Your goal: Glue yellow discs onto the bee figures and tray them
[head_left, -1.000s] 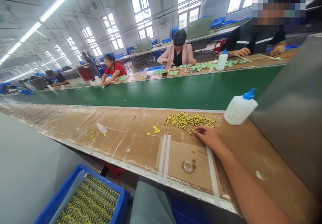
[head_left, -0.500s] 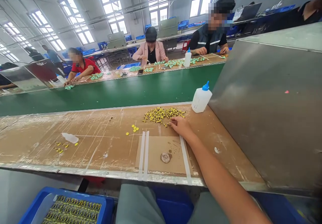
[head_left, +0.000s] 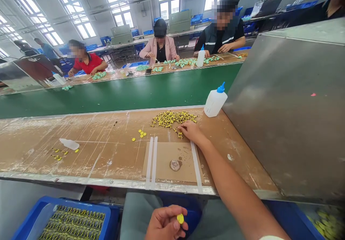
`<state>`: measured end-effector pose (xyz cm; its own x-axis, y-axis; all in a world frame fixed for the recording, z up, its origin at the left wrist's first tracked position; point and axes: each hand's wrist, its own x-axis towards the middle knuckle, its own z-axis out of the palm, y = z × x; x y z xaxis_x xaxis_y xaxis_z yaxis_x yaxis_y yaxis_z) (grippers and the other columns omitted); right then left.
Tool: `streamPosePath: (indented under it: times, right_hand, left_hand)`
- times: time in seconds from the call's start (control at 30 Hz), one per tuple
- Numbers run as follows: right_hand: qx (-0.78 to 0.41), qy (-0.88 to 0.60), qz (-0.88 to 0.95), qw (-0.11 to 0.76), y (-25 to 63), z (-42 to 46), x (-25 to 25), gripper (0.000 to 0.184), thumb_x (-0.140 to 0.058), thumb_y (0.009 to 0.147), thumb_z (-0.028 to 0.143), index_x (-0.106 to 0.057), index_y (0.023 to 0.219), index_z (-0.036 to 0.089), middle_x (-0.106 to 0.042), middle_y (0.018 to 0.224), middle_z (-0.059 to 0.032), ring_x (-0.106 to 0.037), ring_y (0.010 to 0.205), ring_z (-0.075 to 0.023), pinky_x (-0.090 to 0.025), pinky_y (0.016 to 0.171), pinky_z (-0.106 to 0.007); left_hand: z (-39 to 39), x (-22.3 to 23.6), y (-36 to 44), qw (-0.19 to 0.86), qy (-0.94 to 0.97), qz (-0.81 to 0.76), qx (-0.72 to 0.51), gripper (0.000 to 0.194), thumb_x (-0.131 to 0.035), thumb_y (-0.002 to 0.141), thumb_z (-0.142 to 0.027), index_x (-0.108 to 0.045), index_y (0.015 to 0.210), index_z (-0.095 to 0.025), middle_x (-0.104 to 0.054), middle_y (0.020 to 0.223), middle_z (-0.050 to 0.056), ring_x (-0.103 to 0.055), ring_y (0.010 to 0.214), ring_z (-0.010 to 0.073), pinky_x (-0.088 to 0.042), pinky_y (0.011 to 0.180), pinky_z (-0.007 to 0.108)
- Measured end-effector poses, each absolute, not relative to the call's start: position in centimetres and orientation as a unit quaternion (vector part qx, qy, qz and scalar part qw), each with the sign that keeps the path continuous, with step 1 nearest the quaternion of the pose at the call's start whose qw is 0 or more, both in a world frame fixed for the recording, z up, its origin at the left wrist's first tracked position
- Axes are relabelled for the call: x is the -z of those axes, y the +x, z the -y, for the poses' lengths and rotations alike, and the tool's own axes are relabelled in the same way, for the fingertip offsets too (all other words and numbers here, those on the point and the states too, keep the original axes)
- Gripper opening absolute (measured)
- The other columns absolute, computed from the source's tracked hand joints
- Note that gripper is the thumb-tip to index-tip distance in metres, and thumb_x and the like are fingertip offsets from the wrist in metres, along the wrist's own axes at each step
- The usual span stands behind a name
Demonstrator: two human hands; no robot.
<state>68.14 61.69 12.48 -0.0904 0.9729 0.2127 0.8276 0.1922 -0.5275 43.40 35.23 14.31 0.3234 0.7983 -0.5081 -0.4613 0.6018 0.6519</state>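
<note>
The left hand (head_left: 164,223) is pinching a small yellow disc (head_left: 180,218), a light, stiff piece best held by its edge. Far ahead of it, loose yellow pieces (head_left: 172,119) are lying on the counter (head_left: 107,161), touching the curled right hand (head_left: 192,132), its grip unclear.

Steel panel (head_left: 280,110) walling off right end of desk (head_left: 94,128); glue bottle (head_left: 215,101) standing just past right hand (head_left: 190,132); desk lying open leftward beyond yellow pieces (head_left: 172,119).

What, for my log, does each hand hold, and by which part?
The left hand pinches a yellow disc by its edge; the right hand, at the yellow pile, shows nothing held.
</note>
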Motion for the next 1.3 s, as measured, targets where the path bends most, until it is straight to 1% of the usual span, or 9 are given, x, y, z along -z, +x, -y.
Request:
streamPosePath:
  times: [0.23, 0.37, 0.53, 0.67, 0.8, 0.97, 1.07, 1.2, 1.3]
  right_hand:
    - [-0.125, -0.616, 0.723, 0.286, 67.9, -61.8, -12.9, 0.015, -0.059, 0.103, 0.026, -0.067, 0.106, 0.014, -0.067, 0.108, -0.0069, -0.064, 0.102, -0.0213, -0.052, 0.095, -0.042]
    - [-0.12, -0.612, 0.726, 0.29, 67.6, -61.7, -13.0, 0.019, -0.066, 0.097, 0.021, -0.067, 0.114, 0.014, -0.067, 0.113, -0.0089, -0.063, 0.106, -0.0223, -0.05, 0.097, -0.039]
    - [-0.127, -0.629, 0.721, 0.263, 67.2, -62.1, -12.6, 0.024, -0.079, 0.087, 0.031, -0.072, 0.103, 0.015, -0.068, 0.103, -0.0094, -0.063, 0.099, -0.0242, -0.05, 0.09, -0.036]
    - [-0.147, -0.638, 0.716, 0.242, 67.3, -62.5, -12.5, 0.019, -0.071, 0.094, 0.034, -0.07, 0.095, 0.016, -0.067, 0.099, -0.0054, -0.063, 0.094, -0.0206, -0.052, 0.09, -0.039]
    - [-0.172, -0.638, 0.706, 0.253, 67.8, -62.3, -12.9, 0.018, -0.066, 0.099, 0.033, -0.068, 0.095, 0.016, -0.067, 0.103, -0.0058, -0.064, 0.097, -0.0201, -0.053, 0.093, -0.042]
    - [-0.23, -0.625, 0.663, 0.341, 68.4, -61.9, -13.4, 0.019, -0.069, 0.096, 0.034, -0.069, 0.093, 0.015, -0.07, 0.096, -0.0074, -0.067, 0.093, -0.0211, -0.054, 0.093, -0.042]
    - [-0.287, -0.605, 0.612, 0.421, 68.5, -61.2, -13.7, 0.029, -0.071, 0.091, 0.045, -0.068, 0.091, 0.016, -0.072, 0.085, -0.0074, -0.071, 0.08, -0.0219, -0.06, 0.082, -0.039]
    - [-0.332, -0.572, 0.537, 0.524, 68.2, -58.7, -15.0, 0.05, -0.073, 0.083, 0.064, -0.067, 0.094, 0.016, -0.073, 0.084, -0.0078, -0.073, 0.077, -0.0231, -0.063, 0.069, -0.036]
    - [-0.32, -0.565, 0.5, 0.573, 67.7, -55.2, -16.3, 0.049, -0.083, 0.073, 0.061, -0.073, 0.093, 0.017, -0.073, 0.085, -0.0059, -0.071, 0.072, -0.0196, -0.063, 0.065, -0.031]
  left_hand:
    - [-35.4, -13.7, 43.2, 0.786, 0.166, -0.421, -0.42, 0.04, -0.098, 0.053, -0.033, -0.08, 0.085, -0.016, -0.075, 0.084, 0.011, -0.069, 0.064, 0.014, -0.054, 0.06, 0.022]
    - [-35.3, -13.3, 43.3, 0.776, 0.151, -0.439, -0.426, 0.042, -0.1, 0.05, -0.034, -0.079, 0.081, -0.015, -0.075, 0.083, 0.01, -0.068, 0.063, 0.0137, -0.055, 0.06, 0.022]
    - [-35.5, -13.3, 43.1, 0.766, 0.147, -0.449, -0.435, 0.041, -0.1, 0.05, -0.032, -0.079, 0.08, -0.014, -0.076, 0.087, 0.012, -0.07, 0.066, 0.0157, -0.058, 0.064, 0.025]
    - [-35.6, -13.4, 43.1, 0.758, 0.142, -0.449, -0.451, 0.039, -0.1, 0.05, -0.031, -0.081, 0.08, -0.015, -0.077, 0.086, 0.012, -0.071, 0.065, 0.0145, -0.057, 0.063, 0.023]
    - [-35.7, -13.8, 43.0, 0.75, 0.136, -0.451, -0.465, 0.038, -0.1, 0.049, -0.03, -0.082, 0.079, -0.015, -0.078, 0.085, 0.012, -0.071, 0.064, 0.0141, -0.057, 0.063, 0.021]
    - [-36.6, -15.1, 42.1, 0.751, 0.142, -0.438, -0.473, 0.033, -0.096, 0.06, -0.025, -0.082, 0.087, -0.015, -0.078, 0.095, 0.012, -0.072, 0.072, 0.0128, -0.058, 0.071, 0.02]
    - [-37.7, -15.7, 41.3, 0.764, 0.142, -0.41, -0.477, 0.032, -0.094, 0.063, -0.023, -0.081, 0.091, -0.015, -0.077, 0.096, 0.01, -0.071, 0.074, 0.0111, -0.058, 0.073, 0.018]
    - [-38.6, -15.8, 40.7, 0.767, 0.123, -0.379, -0.503, 0.031, -0.094, 0.063, -0.024, -0.081, 0.09, -0.017, -0.077, 0.09, 0.007, -0.07, 0.071, 0.0085, -0.057, 0.067, 0.014]
    - [-38.9, -15.7, 40.4, 0.764, 0.121, -0.364, -0.519, 0.029, -0.093, 0.065, -0.025, -0.081, 0.091, -0.018, -0.077, 0.089, 0.005, -0.071, 0.071, 0.0084, -0.058, 0.067, 0.014]
